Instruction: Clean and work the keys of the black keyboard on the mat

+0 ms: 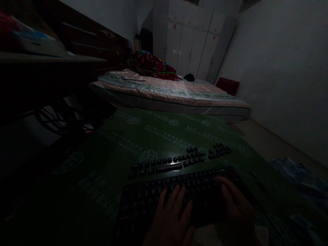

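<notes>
A black keyboard [143, 201] lies on the green board in front of me. Part of its near side, right of my left hand, looks like a dark area without keycaps. My left hand [170, 218] rests on it with fingers spread over the keys. At the right part of the keyboard is my right hand [237, 203], thumb and forefinger close together at the keys; anything between their tips is too dark to make out. Beyond the keyboard's far edge, loose black keycaps [169, 166] lie in rows, one of them long like a space bar.
The green board [102, 153] carries printed globes and lettering. Past it stands a bed [164, 95] with a red patterned blanket [153, 66]. A dark desk [51, 59] is at left, a wardrobe [189, 44] at the back. Crumpled cloth [297, 174] lies at right.
</notes>
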A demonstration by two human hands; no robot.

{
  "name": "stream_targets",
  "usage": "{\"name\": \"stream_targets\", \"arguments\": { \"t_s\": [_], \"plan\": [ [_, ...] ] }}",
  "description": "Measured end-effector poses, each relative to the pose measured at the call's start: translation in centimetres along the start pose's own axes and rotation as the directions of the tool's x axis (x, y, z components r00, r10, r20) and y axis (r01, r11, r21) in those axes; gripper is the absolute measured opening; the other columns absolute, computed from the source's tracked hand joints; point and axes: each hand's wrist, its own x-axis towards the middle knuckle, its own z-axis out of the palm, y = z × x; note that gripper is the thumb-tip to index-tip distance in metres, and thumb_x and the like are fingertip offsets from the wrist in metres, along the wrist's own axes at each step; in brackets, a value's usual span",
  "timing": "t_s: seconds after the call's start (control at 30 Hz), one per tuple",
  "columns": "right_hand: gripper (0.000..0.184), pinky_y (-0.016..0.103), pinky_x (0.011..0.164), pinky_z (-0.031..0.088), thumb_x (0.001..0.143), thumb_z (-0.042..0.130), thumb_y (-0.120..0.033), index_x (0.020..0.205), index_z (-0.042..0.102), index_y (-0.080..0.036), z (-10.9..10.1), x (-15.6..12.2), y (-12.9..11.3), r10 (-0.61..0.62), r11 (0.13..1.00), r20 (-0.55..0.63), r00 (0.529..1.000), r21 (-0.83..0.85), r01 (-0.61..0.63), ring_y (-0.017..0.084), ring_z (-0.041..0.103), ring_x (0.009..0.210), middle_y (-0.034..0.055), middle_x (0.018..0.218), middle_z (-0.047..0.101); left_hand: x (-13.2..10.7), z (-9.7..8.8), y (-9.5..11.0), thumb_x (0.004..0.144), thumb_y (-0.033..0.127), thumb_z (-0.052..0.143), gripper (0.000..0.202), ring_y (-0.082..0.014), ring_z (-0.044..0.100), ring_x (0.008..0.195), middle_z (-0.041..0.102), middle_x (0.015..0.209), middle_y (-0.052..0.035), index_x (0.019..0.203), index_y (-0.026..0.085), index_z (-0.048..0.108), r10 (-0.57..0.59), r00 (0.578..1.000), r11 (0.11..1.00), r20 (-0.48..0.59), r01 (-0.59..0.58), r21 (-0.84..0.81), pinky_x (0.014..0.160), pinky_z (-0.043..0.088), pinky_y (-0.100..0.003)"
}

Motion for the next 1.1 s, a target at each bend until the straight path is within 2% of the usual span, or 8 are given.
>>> {"name": "stream_targets", "arguments": {
  "t_s": [0.07,0.2,0.37,0.57,0.67,0.83,1.0,1.1],
  "plan": [
    [0.028,0.038,0.093,0.05,0.084,0.056,-0.041,0.099,0.07,-0.022,-0.2,0.3,-0.4,-0.108,0.993,0.046,0.993,-0.045,0.11,0.024,0.062,0.106,0.0071,0.11,0.069,0.1,0.0,0.0,0.089,0.052,0.049,0.041,-0.0258,0.048,0.12,0.056,0.129,-0.0094,0.119,0.025,0.058,0.003,1.0,1.0,0.001,-0.003,0.006,0.103,0.026,-0.045],
    [0.021,0.036,0.09,0.052,0.084,0.058,-0.036,0.097,0.071,-0.025,-0.2,1.6,-1.3,-0.286,0.949,0.158,0.945,-0.089,0.303,0.021,0.064,0.101,0.0052,0.104,0.071,0.2,0.1,-0.1,0.088,0.052,0.05,0.04,-0.0249,0.049,0.118,0.057,0.127,-0.0087,0.116,0.025,0.059,0.003,1.0,1.0,-0.018,-0.003,0.005,0.104,0.025,-0.044],
    [0.016,0.036,0.088,0.052,0.085,0.056,-0.032,0.091,0.069,-0.024,1.3,4.4,-2.1,-0.396,0.894,0.252,0.883,-0.111,0.433,0.021,0.064,0.097,0.0061,0.1,0.071,-0.2,1.4,0.1,0.088,0.054,0.049,0.039,-0.0247,0.049,0.12,0.059,0.126,-0.0084,0.111,0.026,0.06,-0.035,0.994,0.999,-0.107,0.036,0.003,0.109,0.014,-0.046],
    [0.016,0.036,0.084,0.049,0.085,0.054,-0.026,0.084,0.069,-0.021,4.2,9.7,-1.8,-0.473,0.791,0.366,0.802,-0.225,0.569,0.021,0.063,0.091,0.0071,0.092,0.07,-0.6,2.3,0.3,0.085,0.056,0.052,0.041,-0.0246,0.049,0.12,0.059,0.125,-0.0092,0.11,0.026,0.06,-0.039,0.993,0.999,-0.116,0.037,-0.02,0.111,0.01,-0.046],
    [0.017,0.033,0.085,0.046,0.085,0.052,-0.019,0.083,0.069,-0.021,5.7,12.1,-1.9,-0.429,0.708,0.496,0.755,-0.335,0.622,0.02,0.06,0.091,0.0065,0.092,0.068,-0.4,1.7,0.1,0.086,0.056,0.051,0.04,-0.0248,0.051,0.118,0.06,0.123,-0.0095,0.11,0.025,0.06,-0.01,0.993,1.0,-0.115,0.009,-0.002,0.111,0.011,-0.047],
    [0.02,0.027,0.085,0.04,0.088,0.05,-0.018,0.088,0.07,-0.021,8.4,14.7,-2.1,-0.186,0.52,0.715,0.674,-0.51,0.685,0.019,0.055,0.098,0.0071,0.096,0.066,-0.2,0.8,-0.3,0.088,0.054,0.049,0.039,-0.0248,0.052,0.117,0.061,0.122,-0.0103,0.112,0.024,0.059,0.049,0.996,0.998,-0.073,-0.046,0.039,0.111,0.012,-0.046],
    [0.017,0.027,0.084,0.038,0.086,0.053,-0.019,0.083,0.069,-0.02,10.1,16.3,-1.5,-0.113,0.472,0.784,0.61,-0.498,0.728,0.019,0.055,0.096,0.0073,0.093,0.066,-0.3,0.8,-0.3,0.087,0.053,0.051,0.04,-0.0251,0.051,0.118,0.06,0.125,-0.01,0.115,0.025,0.058,0.023,0.999,1.0,-0.04,-0.022,0.022,0.108,0.02,-0.046],
    [0.018,0.027,0.082,0.037,0.085,0.052,-0.018,0.081,0.07,-0.019,10.4,17.0,-1.2,-0.083,0.446,0.808,0.583,-0.493,0.747,0.02,0.056,0.096,0.0083,0.091,0.066,-0.3,0.8,-0.2,0.087,0.054,0.05,0.041,-0.025,0.052,0.117,0.06,0.125,-0.0103,0.115,0.025,0.057,0.028,0.998,0.999,-0.048,-0.027,0.02,0.108,0.02,-0.046]
  ]
}}
